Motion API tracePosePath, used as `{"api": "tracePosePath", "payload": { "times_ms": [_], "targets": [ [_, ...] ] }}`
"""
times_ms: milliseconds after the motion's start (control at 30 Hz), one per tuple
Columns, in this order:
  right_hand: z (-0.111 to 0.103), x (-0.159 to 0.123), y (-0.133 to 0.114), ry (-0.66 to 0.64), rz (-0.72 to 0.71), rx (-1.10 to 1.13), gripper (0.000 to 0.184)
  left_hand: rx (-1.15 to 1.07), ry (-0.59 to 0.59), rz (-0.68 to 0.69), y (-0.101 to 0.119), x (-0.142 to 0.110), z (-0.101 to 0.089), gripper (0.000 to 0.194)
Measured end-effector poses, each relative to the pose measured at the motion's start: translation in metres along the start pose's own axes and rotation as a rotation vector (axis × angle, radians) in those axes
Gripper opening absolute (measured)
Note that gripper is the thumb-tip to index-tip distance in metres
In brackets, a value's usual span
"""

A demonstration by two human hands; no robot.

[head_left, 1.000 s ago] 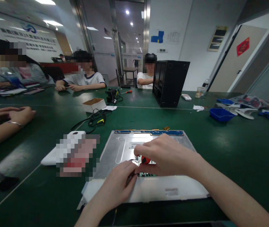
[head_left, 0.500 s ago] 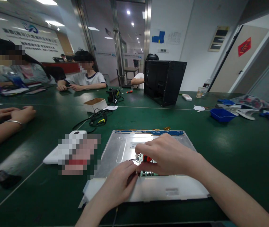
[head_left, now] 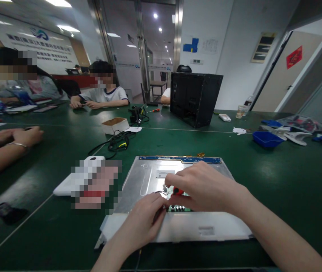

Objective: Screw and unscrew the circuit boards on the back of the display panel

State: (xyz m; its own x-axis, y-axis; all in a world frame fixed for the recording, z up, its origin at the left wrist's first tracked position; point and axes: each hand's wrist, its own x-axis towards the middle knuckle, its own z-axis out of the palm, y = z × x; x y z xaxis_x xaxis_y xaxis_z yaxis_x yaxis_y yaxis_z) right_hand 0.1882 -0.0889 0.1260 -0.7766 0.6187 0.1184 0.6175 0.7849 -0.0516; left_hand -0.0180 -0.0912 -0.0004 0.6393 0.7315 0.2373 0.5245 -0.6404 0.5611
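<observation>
A silver display panel (head_left: 132,181) lies flat on the table before me, with a long blue circuit strip (head_left: 161,159) along its far edge and a white band along its near edge. My right hand (head_left: 203,187) is closed around a screwdriver with a red and black handle (head_left: 177,191), held over a small green circuit board (head_left: 179,208). The screwdriver's tip is hidden. My left hand (head_left: 148,213) is closed at the board's left side, its fingertips pressed together beside a dark cable. What those fingers pinch, if anything, is hidden.
Left of the panel lie a white device (head_left: 64,185) and a blurred-out reddish item. Beyond are coiled black cables (head_left: 117,143), an open box (head_left: 115,125) and a black computer case (head_left: 196,99). A blue tray (head_left: 267,139) sits at right. Another person's hands (head_left: 26,138) rest at left.
The black computer case across the table has turned and shifted left, hiding more of the person behind it. My hands stay at the circuit board with hardly any movement.
</observation>
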Motion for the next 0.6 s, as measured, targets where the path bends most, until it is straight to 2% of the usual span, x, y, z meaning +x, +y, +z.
{"api": "tracePosePath", "payload": {
  "times_ms": [200,367,500,600],
  "targets": [
    [-0.0027,-0.0043,0.0005,-0.013,-0.036,0.104,0.021,0.025,0.012,-0.004,0.0024,0.001,-0.0019,0.017],
    [-0.0024,0.0003,0.001,-0.002,0.052,0.013,0.015,0.028,-0.001,-0.022,0.0016,0.0005,-0.0011,0.019],
    [-0.002,0.0009,0.0011,0.001,0.03,-0.027,0.021,0.006,-0.005,-0.006,0.0008,0.0003,-0.0006,0.023],
    [0.0055,0.0028,0.0,0.054,0.017,-0.068,0.023,0.024,0.0,-0.004,0.0008,0.0004,-0.0003,0.021]
  ]
}}
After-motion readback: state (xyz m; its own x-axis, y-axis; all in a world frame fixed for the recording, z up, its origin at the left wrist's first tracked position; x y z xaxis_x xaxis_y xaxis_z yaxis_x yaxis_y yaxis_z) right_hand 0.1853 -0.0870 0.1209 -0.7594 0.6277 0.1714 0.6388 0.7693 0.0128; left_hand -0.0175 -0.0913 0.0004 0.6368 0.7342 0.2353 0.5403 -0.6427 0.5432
